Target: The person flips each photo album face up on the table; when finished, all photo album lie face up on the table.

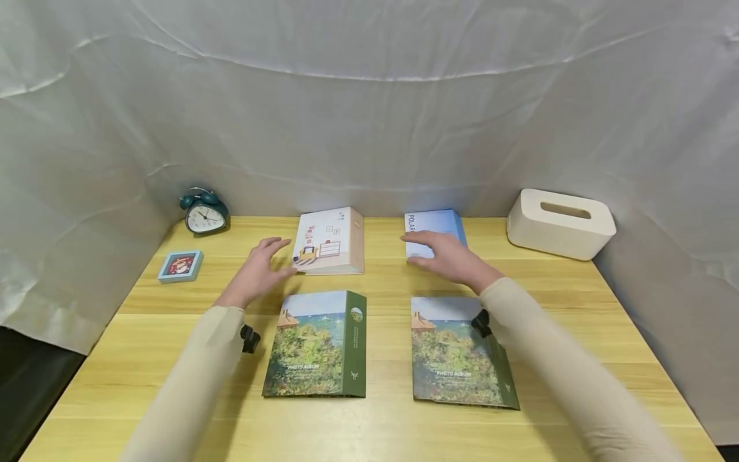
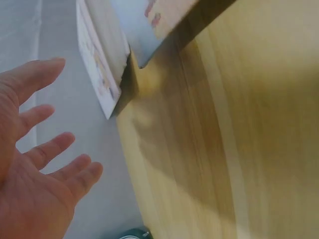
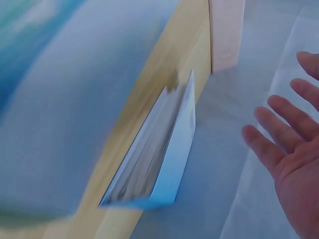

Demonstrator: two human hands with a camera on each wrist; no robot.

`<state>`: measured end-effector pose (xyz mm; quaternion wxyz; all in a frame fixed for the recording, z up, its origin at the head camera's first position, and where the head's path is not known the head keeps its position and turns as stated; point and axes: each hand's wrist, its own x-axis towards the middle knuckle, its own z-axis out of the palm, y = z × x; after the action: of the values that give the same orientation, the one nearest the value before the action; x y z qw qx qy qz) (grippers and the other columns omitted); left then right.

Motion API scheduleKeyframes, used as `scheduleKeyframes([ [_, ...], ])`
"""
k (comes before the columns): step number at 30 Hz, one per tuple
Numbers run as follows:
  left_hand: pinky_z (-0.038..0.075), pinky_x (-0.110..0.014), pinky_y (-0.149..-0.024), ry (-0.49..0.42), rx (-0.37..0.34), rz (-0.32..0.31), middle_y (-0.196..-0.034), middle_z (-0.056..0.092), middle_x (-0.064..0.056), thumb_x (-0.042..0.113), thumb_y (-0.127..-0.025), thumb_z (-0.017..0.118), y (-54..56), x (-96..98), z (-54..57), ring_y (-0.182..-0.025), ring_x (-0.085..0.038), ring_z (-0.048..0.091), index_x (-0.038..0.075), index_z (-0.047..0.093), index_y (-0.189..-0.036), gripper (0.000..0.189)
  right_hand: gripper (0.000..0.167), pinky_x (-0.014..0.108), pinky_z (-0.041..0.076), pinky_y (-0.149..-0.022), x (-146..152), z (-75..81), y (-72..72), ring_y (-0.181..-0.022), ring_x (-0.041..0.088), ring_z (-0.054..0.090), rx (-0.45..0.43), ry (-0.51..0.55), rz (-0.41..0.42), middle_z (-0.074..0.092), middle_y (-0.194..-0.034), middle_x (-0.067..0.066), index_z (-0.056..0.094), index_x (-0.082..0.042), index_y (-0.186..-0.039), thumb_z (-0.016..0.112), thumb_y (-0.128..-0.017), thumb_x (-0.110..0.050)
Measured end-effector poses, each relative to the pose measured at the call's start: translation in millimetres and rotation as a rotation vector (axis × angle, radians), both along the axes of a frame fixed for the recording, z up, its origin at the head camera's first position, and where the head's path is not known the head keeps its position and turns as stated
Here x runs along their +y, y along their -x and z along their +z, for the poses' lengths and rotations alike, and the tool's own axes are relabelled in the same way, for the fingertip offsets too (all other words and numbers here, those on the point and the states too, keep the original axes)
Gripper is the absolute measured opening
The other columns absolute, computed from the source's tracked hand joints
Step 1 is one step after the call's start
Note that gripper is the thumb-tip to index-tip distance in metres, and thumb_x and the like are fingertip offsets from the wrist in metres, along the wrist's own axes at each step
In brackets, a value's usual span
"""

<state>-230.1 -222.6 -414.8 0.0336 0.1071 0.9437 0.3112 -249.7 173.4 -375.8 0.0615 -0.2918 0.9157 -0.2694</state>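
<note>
Head view: white album (image 1: 324, 237) sits between clock (image 1: 204, 218) and tissue box (image 1: 557, 232).

A free lane parts white book (image 1: 328, 239) from blue book (image 1: 434, 222).

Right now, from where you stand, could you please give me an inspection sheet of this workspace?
Surface: wood-grain table, light yellow.
Job's things: white book and blue book near the back; left photo album and right photo album in front, both with matching landscape covers.
Clutter: alarm clock and small blue picture frame at left; white tissue box at back right.
Hands: left hand beside the white book, right hand by the blue book; both hold nothing.
Cables: nothing seen.
Surroundings: grey sheeting behind and at both sides.
</note>
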Motion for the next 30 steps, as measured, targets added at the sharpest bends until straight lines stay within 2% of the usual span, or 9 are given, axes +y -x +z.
scheduleKeyframes([
  [5,0.022,-0.066,-0.108,0.016,-0.043,-0.021,-0.158,0.017,-0.023,0.025,-0.093,0.069,11.5,4.7,-4.6,-0.141,-0.046,0.017,0.007,0.037,-0.151,0.069,0.058,0.047,0.023,-0.115,-35.0,-3.8,11.7,-0.141,0.031,0.031,-0.075,-0.036,0.028,0.037,-0.153,0.012,0.045,-0.01,-0.148,0.062,-0.097,-0.029],
  [11,0.022,-0.068,-0.107,0.012,-0.085,-0.029,-0.16,0.009,-0.021,0.027,-0.092,0.071,18.9,8.7,-9.6,-0.143,-0.046,0.013,0.014,0.032,-0.155,0.075,0.062,0.045,0.021,-0.116,-64.7,-13.1,22.2,-0.143,0.031,0.026,-0.151,-0.051,0.029,0.028,-0.157,0.013,0.041,-0.011,-0.151,0.064,-0.096,-0.03],
  [19,0.021,-0.069,-0.106,0.038,-0.142,-0.027,-0.16,0.006,-0.023,0.023,-0.092,0.071,28.0,12.4,-17.1,-0.142,-0.048,0.012,0.017,0.034,-0.155,0.073,0.066,0.043,0.02,-0.116,-91.8,-27.5,33.5,-0.143,0.031,0.026,-0.166,-0.057,0.029,0.027,-0.157,0.017,0.039,-0.008,-0.151,0.068,-0.094,-0.021],
  [22,0.022,-0.068,-0.107,0.041,-0.156,-0.028,-0.159,0.012,-0.025,0.021,-0.092,0.071,29.7,13.2,-19.2,-0.14,-0.049,0.018,0.017,0.036,-0.154,0.072,0.072,0.044,0.017,-0.117,-99.5,-33.5,35.0,-0.144,0.032,0.024,-0.184,-0.064,0.024,0.024,-0.158,0.018,0.035,-0.009,-0.153,0.071,-0.092,-0.024],
  [27,0.029,-0.063,-0.107,0.04,-0.133,-0.055,-0.153,0.027,-0.026,0.017,-0.091,0.072,31.4,15.3,-22.4,-0.133,-0.047,0.033,0.012,0.042,-0.15,0.067,0.079,0.047,0.014,-0.117,-108.9,-40.4,34.1,-0.146,0.031,0.017,-0.21,-0.075,0.037,0.02,-0.159,0.017,0.029,-0.01,-0.155,0.072,-0.09,-0.026],
  [30,0.031,-0.061,-0.107,0.044,-0.13,-0.056,-0.152,0.029,-0.025,0.017,-0.091,0.072,32.6,17.1,-22.8,-0.132,-0.045,0.036,0.012,0.043,-0.15,0.066,0.081,0.049,0.014,-0.116,-112.3,-42.4,34.1,-0.147,0.032,0.014,-0.219,-0.086,0.028,0.019,-0.16,0.017,0.027,-0.012,-0.156,0.072,-0.09,-0.023],
])
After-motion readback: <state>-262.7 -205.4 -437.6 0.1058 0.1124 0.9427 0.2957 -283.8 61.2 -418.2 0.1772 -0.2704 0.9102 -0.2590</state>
